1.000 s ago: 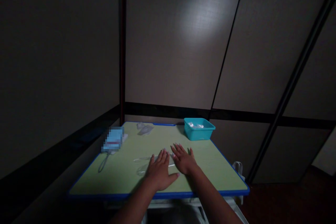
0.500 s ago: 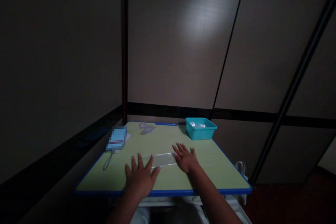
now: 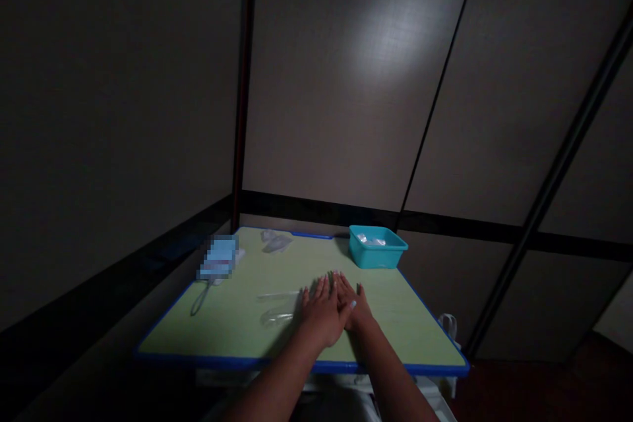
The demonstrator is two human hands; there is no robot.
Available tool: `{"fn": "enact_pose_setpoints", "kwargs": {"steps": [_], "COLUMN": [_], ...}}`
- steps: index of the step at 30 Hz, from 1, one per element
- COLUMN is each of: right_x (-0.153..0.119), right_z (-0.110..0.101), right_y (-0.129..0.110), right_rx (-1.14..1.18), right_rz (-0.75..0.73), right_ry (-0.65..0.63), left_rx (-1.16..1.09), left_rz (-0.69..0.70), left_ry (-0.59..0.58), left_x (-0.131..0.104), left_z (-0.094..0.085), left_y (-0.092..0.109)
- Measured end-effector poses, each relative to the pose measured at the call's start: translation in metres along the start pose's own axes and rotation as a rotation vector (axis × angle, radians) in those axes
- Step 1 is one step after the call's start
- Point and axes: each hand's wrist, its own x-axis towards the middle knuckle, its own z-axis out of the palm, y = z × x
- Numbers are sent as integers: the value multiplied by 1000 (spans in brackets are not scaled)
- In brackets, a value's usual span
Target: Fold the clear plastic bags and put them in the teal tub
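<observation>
A clear, flat piece of plastic, maybe a bag [image 3: 277, 314], lies near the middle of the table, its left part bare and its right part hidden under my hands. My left hand [image 3: 322, 318] rests palm down over it, fingers stretched forward and thumb lying across my right hand [image 3: 357, 306]. That right hand is also flat and palm down, its fingers partly covered by the left. Neither hand grips anything.
The green table [image 3: 222, 333] has a blue edge. A turquoise basket [image 3: 378, 256] with clear plastic items stands at the back right. Crumpled plastic [image 3: 275, 242] lies at the back left. A blurred-out blue item [image 3: 218, 257] with a strap sits at the left edge. Walls [image 3: 321, 92] stand close behind.
My left hand has slid right across the plastic and now meets my right hand, which has barely moved. The left part of the plastic is uncovered.
</observation>
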Motion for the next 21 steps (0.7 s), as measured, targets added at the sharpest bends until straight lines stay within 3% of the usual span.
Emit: {"fn": "enact_pose_setpoints", "kwargs": {"steps": [4,8,14,21], "right_x": [3,7,6,8], "right_z": [4,7,6,9], "right_y": [1,0,-2,1], "right_rx": [-25,39,49,71], "right_rz": [1,60,78,67], "right_ry": [-2,20,34,45], "left_rx": [-24,48,155,267], "left_rz": [-71,-186,-280,-261], "left_ry": [-58,17,18,-24], "left_x": [12,2,-22,-46], "left_z": [10,14,-2,-17], "left_y": [-6,-25,-61,-115]}}
